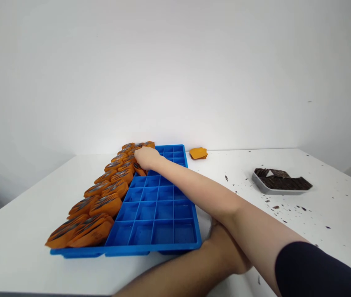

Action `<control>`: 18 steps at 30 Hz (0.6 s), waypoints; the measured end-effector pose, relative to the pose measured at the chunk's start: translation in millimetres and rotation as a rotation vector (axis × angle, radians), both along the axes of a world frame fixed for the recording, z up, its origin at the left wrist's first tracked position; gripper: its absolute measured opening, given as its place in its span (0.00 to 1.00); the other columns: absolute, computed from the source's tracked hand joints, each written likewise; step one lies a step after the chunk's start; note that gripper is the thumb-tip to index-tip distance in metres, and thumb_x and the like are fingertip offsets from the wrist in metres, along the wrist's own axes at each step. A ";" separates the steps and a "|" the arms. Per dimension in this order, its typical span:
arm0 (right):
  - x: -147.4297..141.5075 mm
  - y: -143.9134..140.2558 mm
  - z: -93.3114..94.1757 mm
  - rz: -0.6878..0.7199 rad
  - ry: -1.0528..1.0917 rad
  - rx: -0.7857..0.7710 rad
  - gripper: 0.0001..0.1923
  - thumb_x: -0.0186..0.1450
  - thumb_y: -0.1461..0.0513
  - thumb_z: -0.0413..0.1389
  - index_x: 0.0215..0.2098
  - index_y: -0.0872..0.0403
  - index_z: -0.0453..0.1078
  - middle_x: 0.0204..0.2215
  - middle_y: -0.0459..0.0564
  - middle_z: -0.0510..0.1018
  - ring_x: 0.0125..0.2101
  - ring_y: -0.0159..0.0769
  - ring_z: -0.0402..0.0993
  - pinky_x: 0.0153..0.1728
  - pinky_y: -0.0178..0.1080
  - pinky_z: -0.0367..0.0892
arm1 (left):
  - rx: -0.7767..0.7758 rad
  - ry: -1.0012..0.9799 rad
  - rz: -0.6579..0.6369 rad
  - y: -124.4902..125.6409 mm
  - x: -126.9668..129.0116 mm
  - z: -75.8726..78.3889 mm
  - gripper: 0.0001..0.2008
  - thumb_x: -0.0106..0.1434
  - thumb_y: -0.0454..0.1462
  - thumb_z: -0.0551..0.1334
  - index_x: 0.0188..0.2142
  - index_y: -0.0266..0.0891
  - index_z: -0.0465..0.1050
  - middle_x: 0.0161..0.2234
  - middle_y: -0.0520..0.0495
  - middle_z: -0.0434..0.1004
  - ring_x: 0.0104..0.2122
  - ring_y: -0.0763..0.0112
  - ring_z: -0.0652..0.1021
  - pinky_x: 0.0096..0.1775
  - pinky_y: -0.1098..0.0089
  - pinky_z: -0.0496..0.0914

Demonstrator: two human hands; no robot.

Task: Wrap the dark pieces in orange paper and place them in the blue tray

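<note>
A plain white wall backs a white table, on which a blue tray of square compartments lies lengthwise away from the viewer. Going from left to right: the two left-hand columns of the tray are filled from near end to far end with orange packets, each standing tilted in its compartment; this portion appears done. The right hand reaches across the tray to the far end of the filled columns, fingers curled down onto a packet there; whether the fingers are closed around it or only resting on it cannot be told. To the right of that hand and back toward the viewer, the remaining columns stand empty, so by judgement well over half of the tray is left. The left hand lies at the near right corner of the tray, mostly hidden under the right forearm; its grip cannot be told. Beyond the tray's far right corner, apart from the reaching hand, a small stack of orange packets rests on the table. Further right, a grey dish holds dark pieces, with dark crumbs scattered around it.
</note>
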State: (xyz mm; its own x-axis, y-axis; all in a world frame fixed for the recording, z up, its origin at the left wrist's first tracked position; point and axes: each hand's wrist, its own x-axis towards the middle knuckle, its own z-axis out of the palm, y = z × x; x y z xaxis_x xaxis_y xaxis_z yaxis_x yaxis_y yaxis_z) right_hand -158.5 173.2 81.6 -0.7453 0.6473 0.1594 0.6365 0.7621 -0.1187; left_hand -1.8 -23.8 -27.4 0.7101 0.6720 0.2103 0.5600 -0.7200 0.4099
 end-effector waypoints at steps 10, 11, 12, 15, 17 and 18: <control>26.3 14.2 -1.2 -0.020 0.351 -0.686 0.08 0.75 0.64 0.56 0.39 0.59 0.75 0.29 0.51 0.86 0.20 0.28 0.80 0.28 0.29 0.75 | 0.070 0.122 -0.082 2.2 9.5 -19.0 0.29 0.70 0.38 0.59 0.70 0.51 0.64 0.73 0.47 0.62 0.67 0.37 0.64 0.58 0.36 0.68; 29.9 14.4 1.5 -0.043 0.351 -0.664 0.07 0.75 0.66 0.55 0.39 0.59 0.74 0.29 0.51 0.86 0.21 0.28 0.79 0.27 0.29 0.74 | 0.066 0.143 -0.090 2.5 10.4 -19.4 0.30 0.70 0.38 0.58 0.70 0.52 0.64 0.73 0.47 0.62 0.67 0.37 0.64 0.58 0.35 0.68; 34.6 15.2 5.0 -0.069 0.343 -0.614 0.06 0.74 0.67 0.55 0.40 0.58 0.74 0.30 0.51 0.87 0.22 0.28 0.80 0.28 0.29 0.74 | 0.066 0.160 -0.092 2.8 11.2 -18.9 0.31 0.69 0.38 0.59 0.71 0.52 0.63 0.73 0.47 0.62 0.67 0.37 0.64 0.59 0.34 0.67; 56.9 22.3 19.2 -0.173 0.319 -0.429 0.06 0.71 0.66 0.58 0.44 0.55 0.77 0.33 0.50 0.87 0.29 0.32 0.83 0.34 0.31 0.73 | 0.094 0.149 -0.043 2.6 13.6 -12.7 0.36 0.67 0.38 0.61 0.73 0.50 0.58 0.73 0.44 0.62 0.66 0.36 0.63 0.61 0.30 0.61; 79.1 30.8 29.0 -0.267 0.300 -0.338 0.07 0.70 0.63 0.60 0.46 0.52 0.79 0.32 0.49 0.87 0.34 0.35 0.84 0.38 0.33 0.73 | 0.120 0.105 0.032 1.8 15.3 -6.2 0.35 0.67 0.39 0.61 0.73 0.45 0.59 0.70 0.39 0.65 0.65 0.36 0.64 0.63 0.26 0.54; 92.1 35.5 33.2 -0.318 0.285 -0.293 0.09 0.69 0.62 0.61 0.47 0.51 0.79 0.32 0.48 0.86 0.36 0.36 0.84 0.39 0.34 0.72 | 0.136 0.085 0.065 1.4 15.8 -2.6 0.31 0.67 0.38 0.60 0.70 0.43 0.64 0.67 0.37 0.70 0.64 0.38 0.65 0.64 0.25 0.50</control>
State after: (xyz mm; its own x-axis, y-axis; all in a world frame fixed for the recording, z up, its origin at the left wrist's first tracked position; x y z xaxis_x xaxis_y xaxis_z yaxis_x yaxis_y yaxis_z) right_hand -66.4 208.7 114.8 -0.4582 0.8826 0.1052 0.7425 0.4451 -0.5006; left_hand 14.0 -22.4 -30.0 0.6853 0.6863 0.2435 0.6357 -0.7269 0.2597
